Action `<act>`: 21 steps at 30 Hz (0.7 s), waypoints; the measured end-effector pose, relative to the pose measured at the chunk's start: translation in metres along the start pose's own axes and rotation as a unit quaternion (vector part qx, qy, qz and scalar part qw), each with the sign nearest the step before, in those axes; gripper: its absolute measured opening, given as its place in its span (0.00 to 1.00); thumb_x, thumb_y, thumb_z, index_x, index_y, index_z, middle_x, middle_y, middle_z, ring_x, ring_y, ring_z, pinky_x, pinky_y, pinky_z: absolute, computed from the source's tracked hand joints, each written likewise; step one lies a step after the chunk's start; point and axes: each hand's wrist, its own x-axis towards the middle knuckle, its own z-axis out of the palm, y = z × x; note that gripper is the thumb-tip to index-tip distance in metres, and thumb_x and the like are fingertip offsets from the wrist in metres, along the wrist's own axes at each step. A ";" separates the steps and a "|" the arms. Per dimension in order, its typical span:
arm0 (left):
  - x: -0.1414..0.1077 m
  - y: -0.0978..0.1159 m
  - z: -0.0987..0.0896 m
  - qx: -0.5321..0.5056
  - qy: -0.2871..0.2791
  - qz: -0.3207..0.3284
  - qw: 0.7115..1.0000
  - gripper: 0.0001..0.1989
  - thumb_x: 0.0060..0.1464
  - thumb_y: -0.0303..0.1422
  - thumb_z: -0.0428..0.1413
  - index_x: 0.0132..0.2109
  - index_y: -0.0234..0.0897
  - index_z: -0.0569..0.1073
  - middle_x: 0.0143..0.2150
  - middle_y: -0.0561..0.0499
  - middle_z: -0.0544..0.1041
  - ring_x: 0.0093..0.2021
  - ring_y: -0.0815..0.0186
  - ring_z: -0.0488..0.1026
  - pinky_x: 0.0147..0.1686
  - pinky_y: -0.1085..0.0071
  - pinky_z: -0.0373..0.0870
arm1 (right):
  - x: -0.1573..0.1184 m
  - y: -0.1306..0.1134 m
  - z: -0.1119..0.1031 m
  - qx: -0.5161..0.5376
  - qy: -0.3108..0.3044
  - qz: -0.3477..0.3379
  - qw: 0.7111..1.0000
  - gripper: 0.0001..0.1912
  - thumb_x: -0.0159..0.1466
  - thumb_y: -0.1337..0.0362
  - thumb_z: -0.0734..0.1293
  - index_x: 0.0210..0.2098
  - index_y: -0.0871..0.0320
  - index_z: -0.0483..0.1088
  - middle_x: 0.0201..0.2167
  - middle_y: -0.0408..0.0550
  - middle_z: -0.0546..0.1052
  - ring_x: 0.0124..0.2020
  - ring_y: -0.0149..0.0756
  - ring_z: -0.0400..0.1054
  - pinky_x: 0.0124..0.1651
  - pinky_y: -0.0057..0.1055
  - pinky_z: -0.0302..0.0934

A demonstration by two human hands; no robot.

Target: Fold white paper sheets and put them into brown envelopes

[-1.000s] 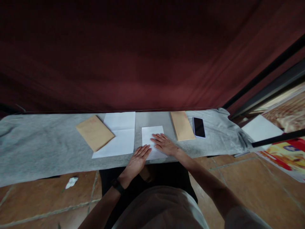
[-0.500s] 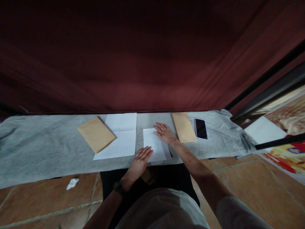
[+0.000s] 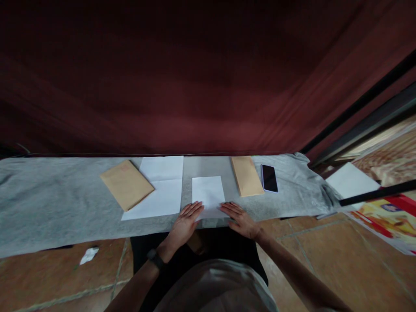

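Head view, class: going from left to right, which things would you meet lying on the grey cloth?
Tilted brown packet → large white sheet → small white sheet → second brown packet → phone.

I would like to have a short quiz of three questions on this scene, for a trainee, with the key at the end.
1. Which wrist wears the dark band?
2. True or false: the leftmost brown packet partly covers the larger white sheet.
3. Between the left hand and the right hand lies: A a phone; B the smaller white paper; C a brown packet.

Key: 1. The left; 2. True; 3. B
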 end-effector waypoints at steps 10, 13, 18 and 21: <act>0.007 0.010 -0.025 -0.035 -0.066 0.025 0.997 0.30 0.62 0.42 0.58 0.69 0.44 0.64 0.73 0.45 0.60 0.73 0.57 0.54 0.71 0.51 0.53 | 0.005 -0.001 0.017 -0.069 0.026 0.029 0.997 0.28 0.69 0.67 0.65 0.67 0.48 0.64 0.69 0.47 0.65 0.69 0.42 0.59 0.73 0.52 0.50; 0.033 0.020 -0.021 -0.033 -0.068 0.028 0.997 0.26 0.68 0.44 0.50 0.69 0.43 0.64 0.73 0.46 0.59 0.74 0.61 0.53 0.72 0.55 0.52 | 0.006 -0.003 0.016 -0.073 0.019 0.028 0.997 0.28 0.69 0.66 0.65 0.67 0.48 0.63 0.69 0.48 0.64 0.69 0.42 0.59 0.74 0.51 0.49; 0.084 0.017 0.010 0.000 -0.044 0.017 0.999 0.24 0.71 0.43 0.44 0.69 0.44 0.64 0.73 0.47 0.60 0.74 0.60 0.53 0.72 0.52 0.51 | 0.006 -0.005 0.012 -0.071 0.022 0.023 0.997 0.28 0.69 0.66 0.65 0.68 0.49 0.62 0.68 0.50 0.65 0.69 0.43 0.59 0.73 0.52 0.51; 0.098 -0.006 0.018 0.031 0.000 -0.035 0.999 0.24 0.70 0.41 0.45 0.69 0.43 0.64 0.73 0.46 0.60 0.73 0.57 0.54 0.71 0.49 0.52 | 0.005 -0.005 0.012 -0.070 0.030 0.019 0.997 0.28 0.69 0.65 0.64 0.67 0.51 0.63 0.68 0.51 0.65 0.69 0.44 0.59 0.72 0.53 0.52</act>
